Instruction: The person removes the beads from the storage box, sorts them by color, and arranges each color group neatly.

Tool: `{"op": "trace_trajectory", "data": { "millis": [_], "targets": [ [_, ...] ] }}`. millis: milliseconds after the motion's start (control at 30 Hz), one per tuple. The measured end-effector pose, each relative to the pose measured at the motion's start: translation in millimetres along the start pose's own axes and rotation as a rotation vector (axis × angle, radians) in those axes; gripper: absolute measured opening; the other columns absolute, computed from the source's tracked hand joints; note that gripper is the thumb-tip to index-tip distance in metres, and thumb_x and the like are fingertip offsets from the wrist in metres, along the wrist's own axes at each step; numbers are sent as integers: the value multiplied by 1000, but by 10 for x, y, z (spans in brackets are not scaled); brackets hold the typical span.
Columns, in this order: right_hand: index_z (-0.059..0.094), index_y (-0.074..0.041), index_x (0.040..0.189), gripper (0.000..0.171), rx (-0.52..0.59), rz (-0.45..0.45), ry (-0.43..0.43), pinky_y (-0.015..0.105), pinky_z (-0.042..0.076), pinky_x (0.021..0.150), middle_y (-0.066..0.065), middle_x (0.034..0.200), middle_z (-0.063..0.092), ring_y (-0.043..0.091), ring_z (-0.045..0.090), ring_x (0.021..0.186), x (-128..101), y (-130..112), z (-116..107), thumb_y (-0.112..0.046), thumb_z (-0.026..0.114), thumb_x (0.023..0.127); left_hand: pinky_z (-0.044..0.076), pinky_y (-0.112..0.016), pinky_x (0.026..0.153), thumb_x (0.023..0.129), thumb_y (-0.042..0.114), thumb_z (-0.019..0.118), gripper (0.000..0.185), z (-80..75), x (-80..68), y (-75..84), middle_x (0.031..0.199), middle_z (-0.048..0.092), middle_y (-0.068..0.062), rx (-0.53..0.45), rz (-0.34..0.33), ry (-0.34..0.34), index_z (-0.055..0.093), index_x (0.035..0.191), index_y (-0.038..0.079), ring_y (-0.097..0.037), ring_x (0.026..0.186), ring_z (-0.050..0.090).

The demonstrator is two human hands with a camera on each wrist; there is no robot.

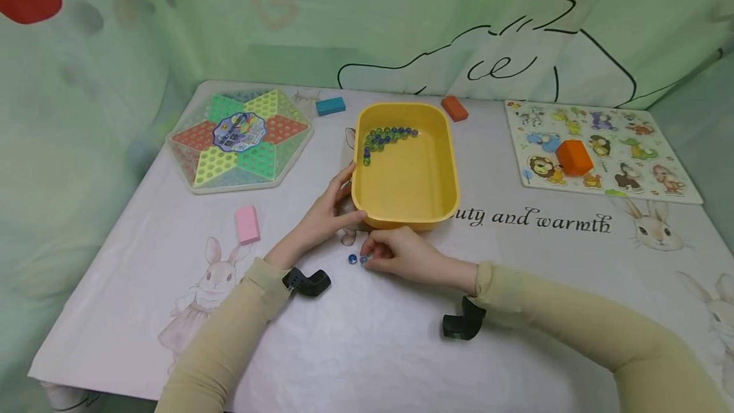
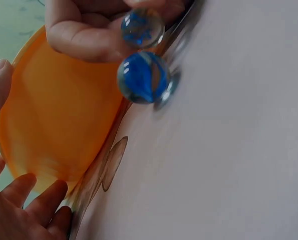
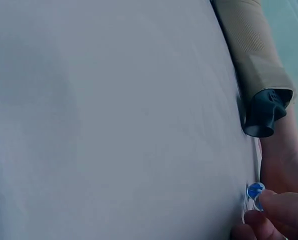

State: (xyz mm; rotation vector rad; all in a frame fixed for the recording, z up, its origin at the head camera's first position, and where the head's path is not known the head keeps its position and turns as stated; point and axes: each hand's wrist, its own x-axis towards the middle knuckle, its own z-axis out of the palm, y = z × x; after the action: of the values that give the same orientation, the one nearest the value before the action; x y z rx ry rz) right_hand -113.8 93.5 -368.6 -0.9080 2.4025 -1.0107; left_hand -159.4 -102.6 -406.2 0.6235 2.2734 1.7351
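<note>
A yellow plastic tub [image 1: 407, 193] holds several green and blue glass marbles [image 1: 380, 138] gathered in its far left corner. Along its left side, my left hand [image 1: 323, 215] touches the wall with spread fingers, the thumb by the near corner. In front of the tub, my right hand [image 1: 407, 253] pinches a clear marble with blue flecks [image 2: 142, 28] between thumb and forefinger, low over the table. Right beside it on the tabletop lies a blue-swirled marble [image 2: 143, 77]. The right wrist view shows my right fingertips [image 3: 274, 200] partly covering the clear marble.
A star-patterned Chinese checkers board [image 1: 275, 161] lies at the left. Pink [image 1: 247, 224], blue [image 1: 331, 106] and red [image 1: 455, 108] blocks lie around the tub. At right, an orange block [image 1: 574, 157] stands on an animal puzzle board [image 1: 631, 145].
</note>
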Motion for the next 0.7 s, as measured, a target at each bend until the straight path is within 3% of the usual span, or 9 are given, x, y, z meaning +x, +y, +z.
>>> {"op": "trace_trajectory", "data": {
  "millis": [267, 700],
  "targets": [
    [64, -9, 89, 9, -69, 18, 13, 17, 37, 56, -6, 65, 50, 3, 43, 60, 38, -10, 38, -14, 69, 83, 20, -49, 111, 88, 9, 62, 82, -12, -73, 300, 154, 13, -16, -18, -25, -14, 8, 149, 11, -33, 136, 29],
    [64, -10, 93, 16, -121, 29, -58, 17, 40, 58, -7, 68, 54, 4, 46, 62, 37, -103, -70, -18, 71, 81, 20, -50, 111, 88, 8, 61, 81, -15, -88, 354, 154, 14, -17, -3, -31, -12, 8, 149, 11, -33, 136, 29]
  ]
}}
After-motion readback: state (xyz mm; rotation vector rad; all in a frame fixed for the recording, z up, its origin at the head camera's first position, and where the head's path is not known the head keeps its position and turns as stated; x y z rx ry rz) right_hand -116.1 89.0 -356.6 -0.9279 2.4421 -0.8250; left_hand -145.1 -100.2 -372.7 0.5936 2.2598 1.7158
